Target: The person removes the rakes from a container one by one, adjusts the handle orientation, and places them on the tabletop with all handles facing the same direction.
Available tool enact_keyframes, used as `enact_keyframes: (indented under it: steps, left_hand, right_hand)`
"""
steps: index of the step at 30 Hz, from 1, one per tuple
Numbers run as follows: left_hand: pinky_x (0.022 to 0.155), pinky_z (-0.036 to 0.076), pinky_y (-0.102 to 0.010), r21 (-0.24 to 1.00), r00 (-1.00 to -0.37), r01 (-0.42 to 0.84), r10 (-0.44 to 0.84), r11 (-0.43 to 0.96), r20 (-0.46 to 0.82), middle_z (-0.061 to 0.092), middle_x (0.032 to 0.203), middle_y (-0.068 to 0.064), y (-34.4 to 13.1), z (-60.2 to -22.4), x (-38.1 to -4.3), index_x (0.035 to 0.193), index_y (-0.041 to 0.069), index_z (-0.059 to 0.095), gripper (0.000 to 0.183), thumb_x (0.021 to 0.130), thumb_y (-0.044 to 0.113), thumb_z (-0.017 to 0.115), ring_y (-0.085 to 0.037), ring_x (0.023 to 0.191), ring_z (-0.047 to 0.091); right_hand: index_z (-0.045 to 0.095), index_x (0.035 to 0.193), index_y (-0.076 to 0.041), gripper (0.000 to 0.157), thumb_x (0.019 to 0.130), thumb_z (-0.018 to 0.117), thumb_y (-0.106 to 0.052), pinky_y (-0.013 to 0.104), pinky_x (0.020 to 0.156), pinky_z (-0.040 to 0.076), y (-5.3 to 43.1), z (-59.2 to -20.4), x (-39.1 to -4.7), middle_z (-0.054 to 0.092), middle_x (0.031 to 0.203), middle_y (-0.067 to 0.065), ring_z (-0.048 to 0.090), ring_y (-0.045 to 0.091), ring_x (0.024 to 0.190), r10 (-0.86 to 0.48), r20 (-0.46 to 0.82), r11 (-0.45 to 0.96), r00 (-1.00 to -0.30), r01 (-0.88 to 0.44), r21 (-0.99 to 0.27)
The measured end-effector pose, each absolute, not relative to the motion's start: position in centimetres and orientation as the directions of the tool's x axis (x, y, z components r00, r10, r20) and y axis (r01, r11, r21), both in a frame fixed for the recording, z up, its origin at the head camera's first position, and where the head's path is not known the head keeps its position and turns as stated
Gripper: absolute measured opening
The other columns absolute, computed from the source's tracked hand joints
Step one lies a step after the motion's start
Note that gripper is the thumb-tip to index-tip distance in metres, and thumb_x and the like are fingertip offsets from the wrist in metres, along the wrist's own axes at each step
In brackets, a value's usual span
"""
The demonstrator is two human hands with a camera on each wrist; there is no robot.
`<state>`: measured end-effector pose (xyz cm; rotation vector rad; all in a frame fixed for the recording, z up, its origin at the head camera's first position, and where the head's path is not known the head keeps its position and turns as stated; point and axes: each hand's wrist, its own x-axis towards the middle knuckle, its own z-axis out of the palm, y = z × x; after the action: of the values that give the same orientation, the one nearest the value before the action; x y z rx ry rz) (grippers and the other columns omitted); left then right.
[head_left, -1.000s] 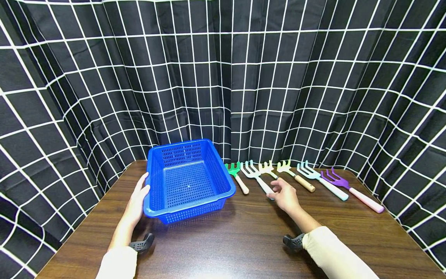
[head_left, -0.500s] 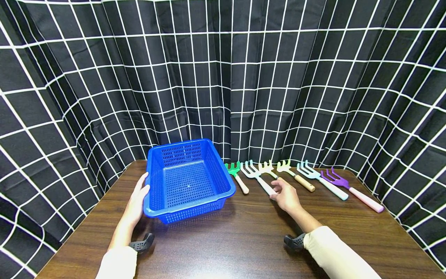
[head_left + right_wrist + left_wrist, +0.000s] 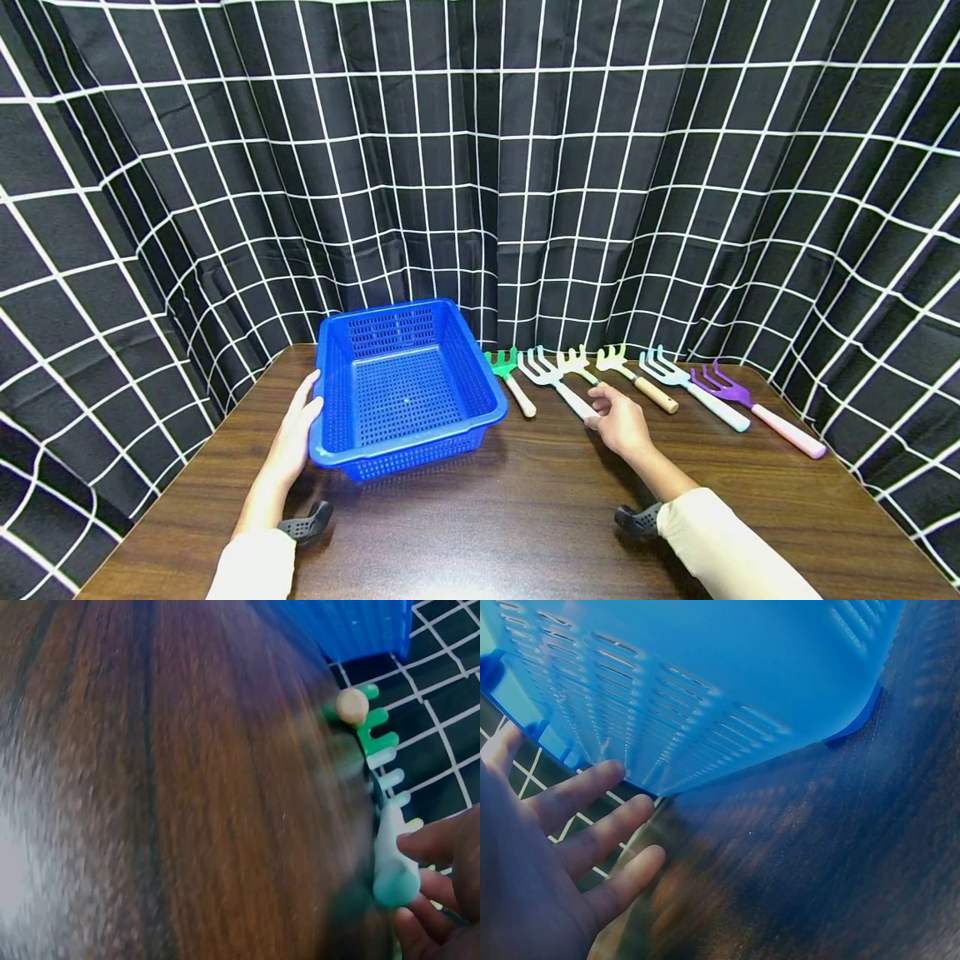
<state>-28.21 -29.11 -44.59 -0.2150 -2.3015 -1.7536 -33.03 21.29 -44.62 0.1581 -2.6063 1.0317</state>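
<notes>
My right hand (image 3: 625, 425) pinches the end of a pale blue-white garden fork's handle (image 3: 576, 402). In the right wrist view, the thumb lies against this handle (image 3: 391, 859) and the other fingers curl on its far side; the tines point toward the curtain. My left hand (image 3: 294, 427) rests along the left side of a blue plastic basket (image 3: 408, 437). The left wrist view shows that hand's fingers (image 3: 626, 881) spread and fairly straight by the perforated wall. Whether the fork's handle is lifted off the table, I cannot tell.
Left of the held fork lies a green hand rake (image 3: 519, 393). To its right are two yellow rakes (image 3: 576, 363), (image 3: 645, 387), a light blue fork (image 3: 705, 398) and a purple one with a pink handle (image 3: 780, 425). A gridded black curtain (image 3: 525, 167) borders the wooden table (image 3: 480, 533).
My right hand has shifted slightly to the right, its fingers still at the fork's handle end. The left hand and the basket have not visibly moved.
</notes>
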Motion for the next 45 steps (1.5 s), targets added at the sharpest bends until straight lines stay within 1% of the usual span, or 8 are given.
enact_keyframes:
  steps: [5, 9, 12, 16, 23, 29, 35, 45]
  left_hand:
    - [0.082, 0.047, -0.024, 0.932, -0.962, 0.255, -0.027, 0.256, 0.271, 0.033, 0.149, -0.025, -29.1, -44.5, -28.3, 0.156, 0.014, 0.015, 0.053, 0.106, 0.023, 0.029, -0.024, 0.107, 0.055]
    - [0.082, 0.046, -0.023, 0.935, -0.965, 0.243, -0.031, 0.259, 0.26, 0.031, 0.15, -0.025, -29.1, -44.6, -28.4, 0.157, 0.013, 0.015, 0.053, 0.107, 0.023, 0.029, -0.033, 0.113, 0.052]
    - [0.082, 0.045, -0.022, 0.937, -0.967, 0.238, -0.027, 0.255, 0.253, 0.03, 0.151, -0.026, -28.6, -43.6, -27.7, 0.156, 0.011, 0.015, 0.053, 0.106, 0.023, 0.029, -0.04, 0.116, 0.049]
    - [0.081, 0.046, -0.023, 0.941, -0.966, 0.246, -0.017, 0.232, 0.257, 0.029, 0.15, -0.029, -28.1, -42.7, -26.9, 0.155, 0.008, 0.015, 0.053, 0.106, 0.021, 0.029, -0.046, 0.117, 0.048]
    - [0.083, 0.046, -0.022, 0.934, -0.966, 0.244, -0.025, 0.26, 0.259, 0.031, 0.151, -0.024, -29.0, -44.4, -28.3, 0.157, 0.015, 0.014, 0.053, 0.107, 0.026, 0.028, -0.025, 0.111, 0.053]
    - [0.081, 0.048, -0.024, 0.935, -0.963, 0.254, -0.022, 0.248, 0.267, 0.03, 0.15, -0.026, -29.5, -45.1, -28.9, 0.157, 0.014, 0.014, 0.053, 0.107, 0.024, 0.027, -0.028, 0.11, 0.054]
    - [0.081, 0.048, -0.024, 0.936, -0.965, 0.247, -0.025, 0.25, 0.261, 0.031, 0.15, -0.025, -29.3, -45.0, -28.7, 0.157, 0.015, 0.014, 0.053, 0.107, 0.025, 0.028, -0.021, 0.106, 0.055]
    - [0.079, 0.048, -0.024, 0.937, -0.966, 0.243, -0.029, 0.25, 0.258, 0.032, 0.148, -0.028, -29.0, -44.3, -28.1, 0.156, 0.011, 0.016, 0.053, 0.106, 0.022, 0.029, -0.045, 0.113, 0.052]
  right_hand:
    - [0.064, 0.111, 0.003, 0.037, 0.076, 0.077, 0.001, 0.049, 0.08, 0.047, 20.3, -43.8, -32.9, 0.068, 0.097, 0.02, 0.064, 0.034, 0.089, 0.04, 0.405, 0.74, -0.913, -0.246, -0.626]
    - [0.065, 0.108, 0.002, 0.034, 0.077, 0.077, -0.002, 0.052, 0.082, 0.038, 18.9, -43.5, -32.9, 0.068, 0.096, 0.02, 0.064, 0.034, 0.088, 0.05, 0.445, 0.726, -0.894, -0.274, -0.631]
    - [0.065, 0.109, 0.002, 0.035, 0.077, 0.077, -0.003, 0.05, 0.083, 0.04, 17.8, -43.6, -33.1, 0.068, 0.098, 0.02, 0.064, 0.034, 0.087, 0.037, 0.434, 0.694, -0.9, -0.29, -0.659]
    - [0.065, 0.109, 0.003, 0.035, 0.077, 0.078, -0.004, 0.045, 0.076, 0.05, 16.2, -44.0, -33.5, 0.067, 0.096, 0.02, 0.065, 0.032, 0.085, 0.011, 0.421, 0.672, -0.907, -0.305, -0.675]
    - [0.065, 0.107, 0.003, 0.034, 0.077, 0.079, -0.007, 0.045, 0.077, 0.049, 13.4, -44.5, -34.0, 0.068, 0.094, 0.017, 0.064, 0.03, 0.085, -0.009, 0.375, 0.671, -0.927, -0.284, -0.685]
    - [0.064, 0.11, 0.004, 0.039, 0.076, 0.079, -0.008, 0.045, 0.079, 0.047, 11.5, -44.7, -34.3, 0.068, 0.095, 0.017, 0.062, 0.031, 0.087, -0.03, 0.315, 0.686, -0.948, -0.249, -0.683]
    - [0.067, 0.107, 0.0, 0.034, 0.075, 0.078, -0.002, 0.043, 0.077, 0.047, 11.1, -44.8, -34.7, 0.067, 0.09, 0.011, 0.061, 0.027, 0.086, 0.005, 0.288, 0.715, -0.958, -0.198, -0.67]
    - [0.069, 0.1, 0.0, 0.027, 0.075, 0.077, 0.001, 0.043, 0.08, 0.047, 12.0, -44.5, -34.4, 0.068, 0.088, 0.011, 0.062, 0.029, 0.087, 0.004, 0.315, 0.727, -0.949, -0.213, -0.652]
